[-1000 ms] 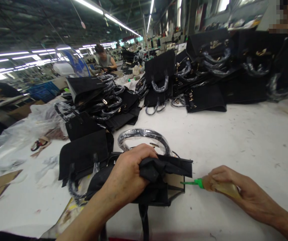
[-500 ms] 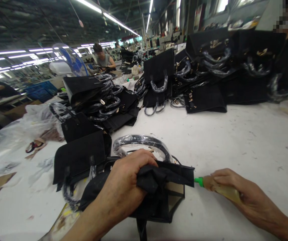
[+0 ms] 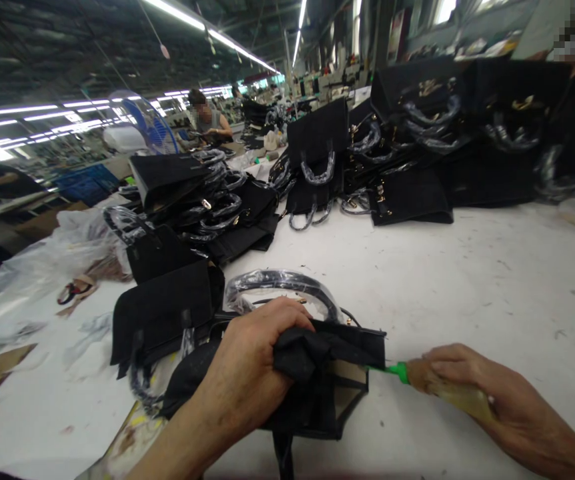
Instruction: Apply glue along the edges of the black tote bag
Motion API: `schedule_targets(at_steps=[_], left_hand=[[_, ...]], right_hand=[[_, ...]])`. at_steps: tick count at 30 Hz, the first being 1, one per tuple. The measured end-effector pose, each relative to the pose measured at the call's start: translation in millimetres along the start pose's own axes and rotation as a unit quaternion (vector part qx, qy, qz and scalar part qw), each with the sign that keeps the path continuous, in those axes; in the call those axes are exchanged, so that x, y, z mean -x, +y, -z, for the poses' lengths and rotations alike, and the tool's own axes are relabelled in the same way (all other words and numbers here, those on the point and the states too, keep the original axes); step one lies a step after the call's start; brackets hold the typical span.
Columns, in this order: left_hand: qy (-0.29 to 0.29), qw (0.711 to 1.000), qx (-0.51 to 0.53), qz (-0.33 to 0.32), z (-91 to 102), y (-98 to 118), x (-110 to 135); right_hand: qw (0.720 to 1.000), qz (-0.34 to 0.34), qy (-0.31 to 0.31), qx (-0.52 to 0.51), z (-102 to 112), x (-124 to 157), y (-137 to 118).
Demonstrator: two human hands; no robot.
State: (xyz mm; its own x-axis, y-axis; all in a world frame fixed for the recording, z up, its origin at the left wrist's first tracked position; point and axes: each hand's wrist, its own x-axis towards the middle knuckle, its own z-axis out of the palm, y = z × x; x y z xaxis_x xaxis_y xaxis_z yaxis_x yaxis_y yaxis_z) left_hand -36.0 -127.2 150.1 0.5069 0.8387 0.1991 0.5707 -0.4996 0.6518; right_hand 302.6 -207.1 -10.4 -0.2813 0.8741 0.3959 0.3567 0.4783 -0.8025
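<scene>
A black handbag [image 3: 312, 413] lies on the white table in front of me, its plastic-wrapped handle [image 3: 287, 277] arching up behind. My left hand [image 3: 262, 353] is closed on the bag's bunched black fabric near the opening. Pale lining shows along the gap at the right end. In my right hand [image 3: 472, 387] is a squeeze bottle [image 3: 452, 393] of yellowish liquid with a green nozzle. The thin nozzle tip points left and reaches the bag's right edge, just under the upper flap; whether it touches cannot be told.
Another black bag [image 3: 165, 313] lies directly left of my hand. Piles of black bags [image 3: 192, 193] stand further back, with more at the back right [image 3: 467, 133]. Clear plastic wrap [image 3: 67, 247] lies at left. A blue fan [image 3: 150, 123] and a co-worker [image 3: 210, 120] are behind; another person stands far right.
The bottle's nozzle has moved slightly down, from the flap's end to just beneath it. My right hand has sunk a little; my left hand keeps its grip.
</scene>
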Motion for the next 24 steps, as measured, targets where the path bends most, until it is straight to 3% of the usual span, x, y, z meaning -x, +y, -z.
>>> schedule_targets(at_steps=[3,7,9,12,17,21,24], left_hand=[[-0.001,1.000,-0.004,0.000,-0.2,-1.2,1.0],[0.002,1.000,-0.007,-0.010,-0.8,-2.4,0.8],[0.002,1.000,-0.009,-0.014,-0.3,-1.9,1.2],[0.002,1.000,-0.012,-0.015,1.3,-0.4,2.9],[0.005,0.999,-0.013,-0.029,2.0,1.6,4.5],[0.011,0.999,-0.021,-0.033,1.1,2.3,4.9],[0.018,0.999,-0.025,-0.035,1.1,2.0,7.1]], right_hand=[[1.000,0.011,0.020,0.014,0.0,-1.7,-0.7],[0.994,-0.046,-0.075,-0.064,-1.7,-2.3,-6.7],[0.995,-0.045,-0.057,-0.062,-2.8,-1.3,-7.4],[1.000,-0.015,0.020,-0.015,-3.8,1.0,-4.1],[0.997,-0.043,-0.046,-0.039,-3.8,2.4,-1.5],[0.999,-0.001,0.039,0.020,-4.2,1.8,0.6],[1.000,-0.021,-0.008,0.002,-4.8,1.0,1.0]])
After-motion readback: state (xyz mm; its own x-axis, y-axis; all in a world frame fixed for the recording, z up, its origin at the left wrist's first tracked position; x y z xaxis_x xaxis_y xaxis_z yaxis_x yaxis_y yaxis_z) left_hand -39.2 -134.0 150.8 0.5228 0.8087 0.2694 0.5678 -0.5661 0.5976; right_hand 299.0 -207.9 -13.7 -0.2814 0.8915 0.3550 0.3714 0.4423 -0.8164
